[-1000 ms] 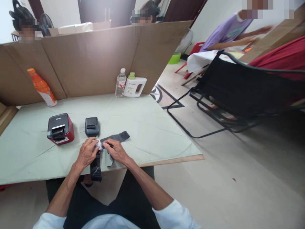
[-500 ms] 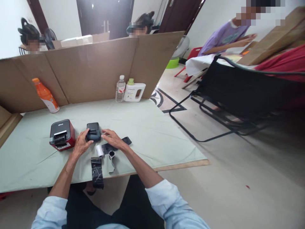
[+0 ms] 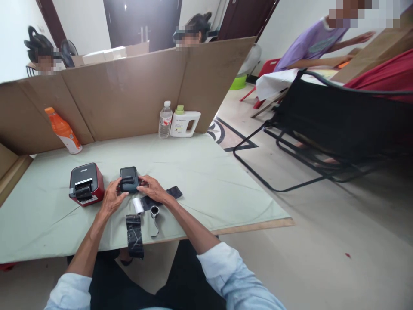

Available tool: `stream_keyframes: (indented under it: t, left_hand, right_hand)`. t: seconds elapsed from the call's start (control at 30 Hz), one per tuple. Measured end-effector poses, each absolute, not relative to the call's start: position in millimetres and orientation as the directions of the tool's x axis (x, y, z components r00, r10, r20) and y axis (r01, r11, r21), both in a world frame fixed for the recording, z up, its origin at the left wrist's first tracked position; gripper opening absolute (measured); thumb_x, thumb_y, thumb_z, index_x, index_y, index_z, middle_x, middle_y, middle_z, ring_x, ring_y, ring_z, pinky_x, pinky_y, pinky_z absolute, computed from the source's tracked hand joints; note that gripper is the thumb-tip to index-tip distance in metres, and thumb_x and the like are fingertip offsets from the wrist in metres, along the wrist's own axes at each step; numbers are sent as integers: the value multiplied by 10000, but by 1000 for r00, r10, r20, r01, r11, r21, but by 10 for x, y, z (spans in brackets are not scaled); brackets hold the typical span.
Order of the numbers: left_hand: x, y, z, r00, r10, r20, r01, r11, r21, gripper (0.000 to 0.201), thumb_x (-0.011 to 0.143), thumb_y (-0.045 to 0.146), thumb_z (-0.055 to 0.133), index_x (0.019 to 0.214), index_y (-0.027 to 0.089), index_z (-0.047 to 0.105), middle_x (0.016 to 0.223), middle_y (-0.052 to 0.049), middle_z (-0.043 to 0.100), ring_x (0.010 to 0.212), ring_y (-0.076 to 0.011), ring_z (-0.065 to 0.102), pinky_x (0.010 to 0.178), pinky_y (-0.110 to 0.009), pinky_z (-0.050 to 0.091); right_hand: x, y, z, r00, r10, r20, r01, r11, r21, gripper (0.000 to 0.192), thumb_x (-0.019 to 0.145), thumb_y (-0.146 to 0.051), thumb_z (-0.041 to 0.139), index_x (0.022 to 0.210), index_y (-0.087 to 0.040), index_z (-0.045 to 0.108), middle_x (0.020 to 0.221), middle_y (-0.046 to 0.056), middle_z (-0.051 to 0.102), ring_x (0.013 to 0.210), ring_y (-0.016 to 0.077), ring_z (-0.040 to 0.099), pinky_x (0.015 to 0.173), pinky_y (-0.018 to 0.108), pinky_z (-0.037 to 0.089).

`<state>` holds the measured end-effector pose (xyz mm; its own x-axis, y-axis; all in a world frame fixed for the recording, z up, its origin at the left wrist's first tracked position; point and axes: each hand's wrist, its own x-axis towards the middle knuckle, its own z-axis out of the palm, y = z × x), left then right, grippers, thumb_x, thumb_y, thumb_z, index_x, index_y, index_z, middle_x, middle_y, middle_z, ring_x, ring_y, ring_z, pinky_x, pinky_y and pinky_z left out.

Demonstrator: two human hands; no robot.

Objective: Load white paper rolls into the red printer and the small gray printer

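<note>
**A:** From the head camera, what are the two hands doing?

**B:** Both are on one small dark grey box-shaped printer [image 3: 128, 179] that sits on the counter [image 3: 200, 172], which is covered in a pale green cloth. The left hand [image 3: 112, 199] cups its near left side with the fingers curled against it; the right hand [image 3: 151, 187] touches its right side with the fingers bent around the edge. Neither hand lifts it; it rests flat on the cloth.

**A:** How many printers are there?

**B:** Two. The second is a red printer with a black top [image 3: 85, 184], just to the left of the grey one and apart from the hands.

**A:** And the loose things near the wrists?

**B:** One small white paper roll [image 3: 138, 205] lies just below the grey printer, between the two wrists. One long black strip [image 3: 163, 196] runs from under the right hand out to the right. A second black strip with pale streaks [image 3: 134, 236] hangs over the near edge of the counter. One small grey ring-shaped core with a thin tail [image 3: 154, 212] lies beside the roll.

**A:** Anything farther back?

**B:** Three bottles stand against a folded brown cardboard screen [image 3: 129, 86]: one orange drink bottle [image 3: 63, 130] at the left, one clear water bottle [image 3: 165, 119] and one white jug with a green cap [image 3: 185, 122] side by side. Three other people sit beyond the screen and to the right.
</note>
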<state>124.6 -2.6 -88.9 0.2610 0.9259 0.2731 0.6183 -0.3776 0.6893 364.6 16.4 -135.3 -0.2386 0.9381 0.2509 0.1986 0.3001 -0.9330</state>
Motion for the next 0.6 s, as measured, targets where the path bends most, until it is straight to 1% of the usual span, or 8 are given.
stream_keyframes:
  t: [0.1,0.17,0.27,0.33,0.43,0.5,0.6]
  left_hand:
    - [1225,-25,-930,221,946,239,551,-323,770,672,827,382,757,1434,172,561,1239,-152,676,922,-240,705,788,-387,622]
    - [1194,-13,-953,205,959,197,509,-276,816,690,847,401,737,1458,150,538,1246,-167,682,945,-244,711,793,-376,619]
    - [1149,47,-972,184,968,171,497,-242,833,643,890,436,686,1441,131,559,1285,-181,672,1034,-265,704,821,-368,610]
    - [1141,116,-979,187,961,203,519,-273,810,563,910,439,657,1382,135,616,1322,-179,663,1133,-285,678,917,-402,592]
    - [1162,243,-991,207,945,252,546,-325,772,420,947,397,594,1269,149,697,1309,-158,693,1224,-291,639,1092,-466,504]
    - [1183,328,-1003,184,954,237,549,-300,781,361,948,368,579,1191,152,737,1242,-141,733,1184,-286,656,1107,-477,493]
    - [1203,437,-1026,123,977,172,540,-211,815,326,930,335,580,1112,141,768,1091,-116,779,1041,-274,708,999,-458,569]
  right_hand:
    - [3640,160,-1369,-236,937,259,201,308,-930,528,847,-352,716,1349,-195,667,1111,81,660,981,232,638,859,386,548]
    - [3632,144,-1371,-232,935,267,222,318,-922,509,872,-354,687,1358,-203,660,1112,79,651,982,229,635,857,380,544]
    - [3617,115,-1372,-231,929,288,277,347,-896,533,882,-374,695,1383,-203,635,1118,79,637,972,223,621,864,374,534]
    - [3607,99,-1378,-237,923,304,311,369,-876,559,875,-382,717,1392,-195,617,1123,82,629,955,220,611,871,376,527]
    - [3594,85,-1390,-248,913,325,345,397,-851,525,895,-373,701,1378,-185,609,1123,85,624,941,215,603,890,377,516]
    - [3585,76,-1390,-252,909,332,360,407,-840,500,912,-366,682,1371,-184,605,1115,85,622,940,215,598,902,378,510]
    - [3571,60,-1374,-245,909,338,383,411,-827,487,926,-368,669,1372,-187,599,1116,91,621,942,220,594,906,383,509]
